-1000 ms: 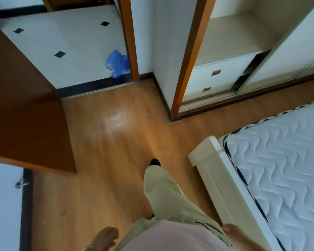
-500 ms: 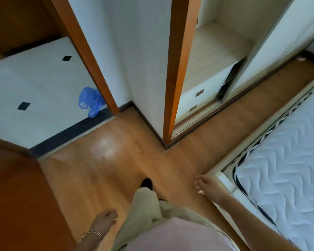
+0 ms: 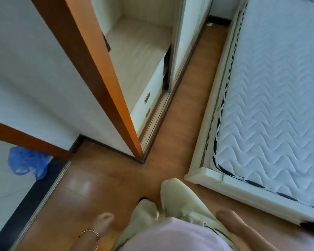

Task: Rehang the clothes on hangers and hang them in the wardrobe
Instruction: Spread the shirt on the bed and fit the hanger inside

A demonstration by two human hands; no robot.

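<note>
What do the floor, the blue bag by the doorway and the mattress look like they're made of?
Floor: wood or wood-look laminate, with a glossy finish; it shows plank grain and a pale light reflection. Blue bag: thin plastic film, crinkled and slightly see-through. Mattress: white quilted fabric stitched in wavy lines; the filling is hidden.

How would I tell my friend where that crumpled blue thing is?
Start at the orange-brown door frame on the left. Just past it, on the pale tiled floor beside the dark threshold strip, lies a crumpled plastic bag. It is the only bright blue thing here.
</note>
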